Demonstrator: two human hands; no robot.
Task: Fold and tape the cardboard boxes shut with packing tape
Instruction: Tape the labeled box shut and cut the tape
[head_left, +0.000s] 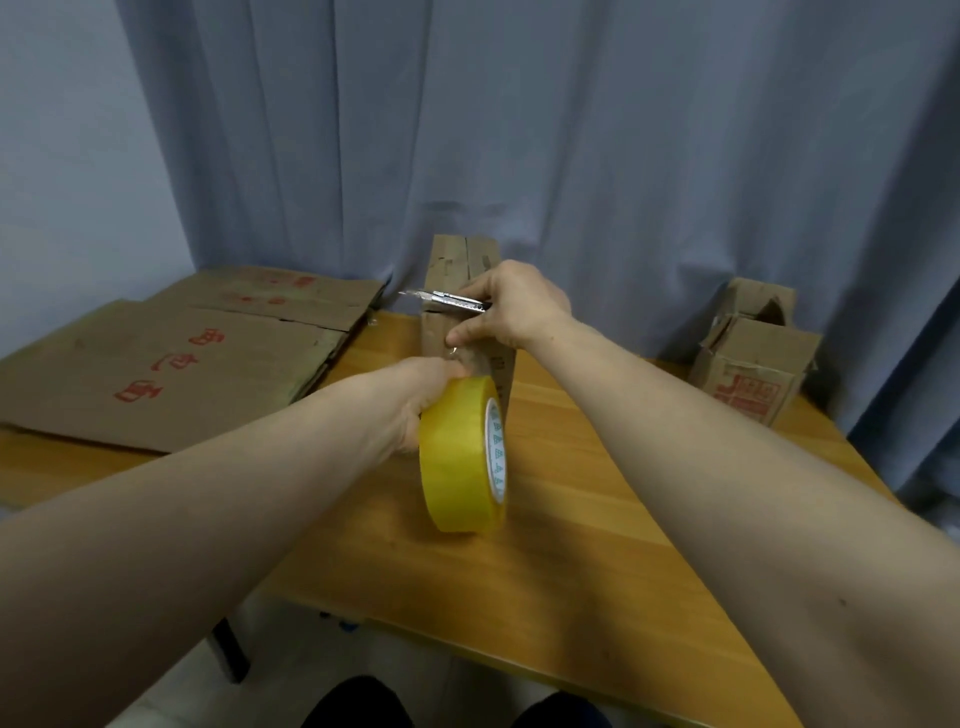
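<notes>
Tape roll (457, 457) gripped by left hand (421, 395) at box (457, 260) edge; right hand (514, 306) grips knife (447, 300)

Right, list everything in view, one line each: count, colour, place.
tape roll: one, yellow, held on edge, front centre
utility knife: one, silver, blade out and pointing left, in front of the upright box
upright box: one, brown, standing mid-table behind the hands
flattened boxes: at least two, brown with red print, stacked on the table's left
worn boxes: two, it seems, brown with red print, right rear of the table
table: one, light wood
curtain: one, blue-grey, behind the table
left hand: grips the tape roll
right hand: holds the utility knife
</notes>
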